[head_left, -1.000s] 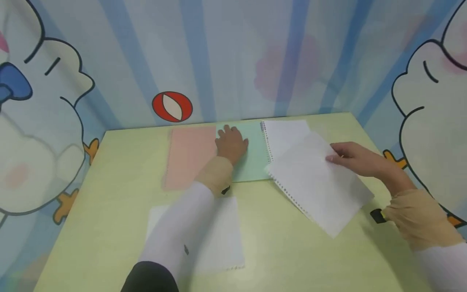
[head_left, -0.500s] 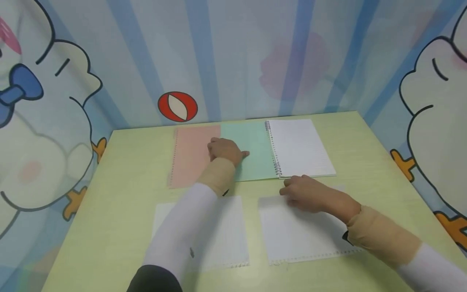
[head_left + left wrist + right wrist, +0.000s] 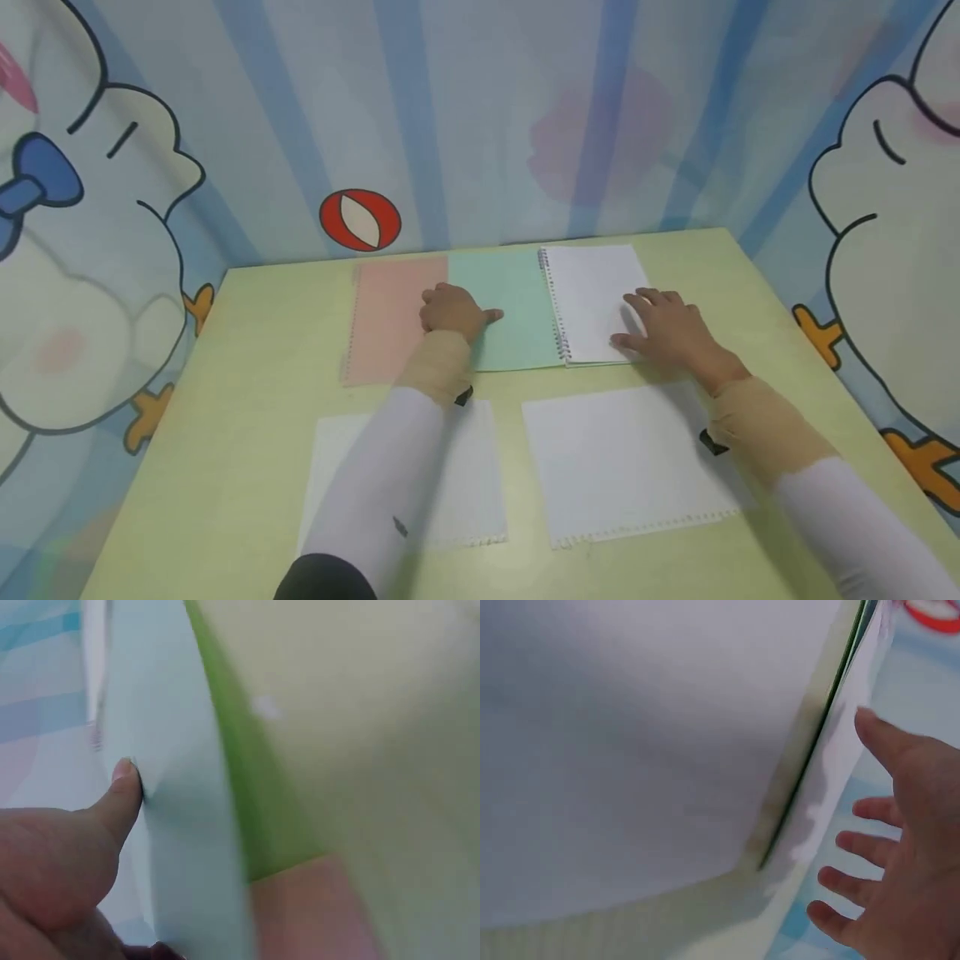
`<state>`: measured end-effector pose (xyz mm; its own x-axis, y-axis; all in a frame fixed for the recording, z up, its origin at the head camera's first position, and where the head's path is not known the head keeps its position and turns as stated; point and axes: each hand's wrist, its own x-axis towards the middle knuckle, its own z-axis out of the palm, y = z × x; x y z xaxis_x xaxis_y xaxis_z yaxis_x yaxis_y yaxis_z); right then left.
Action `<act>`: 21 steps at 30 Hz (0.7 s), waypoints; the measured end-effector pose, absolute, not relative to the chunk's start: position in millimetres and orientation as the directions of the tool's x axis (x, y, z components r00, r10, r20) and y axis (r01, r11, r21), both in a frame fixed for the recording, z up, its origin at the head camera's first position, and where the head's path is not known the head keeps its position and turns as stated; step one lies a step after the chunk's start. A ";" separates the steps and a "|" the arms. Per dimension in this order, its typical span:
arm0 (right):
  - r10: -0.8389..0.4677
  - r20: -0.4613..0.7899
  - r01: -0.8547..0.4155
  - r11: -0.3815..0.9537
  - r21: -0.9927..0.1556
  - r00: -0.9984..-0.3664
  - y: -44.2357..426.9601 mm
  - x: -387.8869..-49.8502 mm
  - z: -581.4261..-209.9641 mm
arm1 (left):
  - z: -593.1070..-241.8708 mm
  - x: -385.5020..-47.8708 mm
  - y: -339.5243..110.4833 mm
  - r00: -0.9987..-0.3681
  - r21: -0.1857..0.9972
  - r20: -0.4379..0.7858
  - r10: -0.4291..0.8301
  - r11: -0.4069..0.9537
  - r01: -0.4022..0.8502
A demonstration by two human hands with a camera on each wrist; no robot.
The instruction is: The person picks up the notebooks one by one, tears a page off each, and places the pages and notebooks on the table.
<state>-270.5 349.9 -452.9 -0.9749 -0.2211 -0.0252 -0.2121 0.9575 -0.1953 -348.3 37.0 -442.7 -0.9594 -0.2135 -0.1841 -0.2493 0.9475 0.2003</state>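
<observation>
A spiral notebook lies opened at the back of the table, its mint-green cover [image 3: 517,342] to the left and its white ruled page [image 3: 588,283] to the right. Left of the cover shows a pink cover [image 3: 386,321], partly behind my left hand [image 3: 452,312]. That hand rests at the border of pink and green, its thumb [image 3: 124,791] stretched out against the green cover; its fingers are mostly hidden in the left wrist view. My right hand [image 3: 667,327] is spread at the notebook page's lower right, holding nothing. A loose torn sheet [image 3: 622,458] lies in front of it.
Another torn sheet [image 3: 465,475] lies partly under my left forearm. Both sheets have ragged, punched edges toward me. A printed curtain-like wall [image 3: 495,125] closes off the pale yellow table [image 3: 247,358] at the back and sides.
My right hand has brought the loose sheet down from beside the notebook, laid it on the table, let go and moved back up to the page. My left hand has shifted slightly toward the pink cover.
</observation>
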 end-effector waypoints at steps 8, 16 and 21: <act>-0.180 -0.190 -0.143 0.970 -0.195 -0.965 370.8 -290.4 -462.8 | -374.5 -346.4 41.2 -0.969 0.480 -0.243 0.048 0.874 -0.077; -0.195 -0.235 -0.131 0.956 -0.264 -0.952 355.0 -303.7 -435.7 | -328.7 -337.0 86.0 -0.889 0.749 -0.376 0.264 0.651 -0.124; -0.148 -0.266 -0.079 0.964 -0.254 -0.952 356.2 -306.3 -431.2 | -331.6 -323.4 119.2 -0.866 0.843 -0.347 0.362 0.524 -0.119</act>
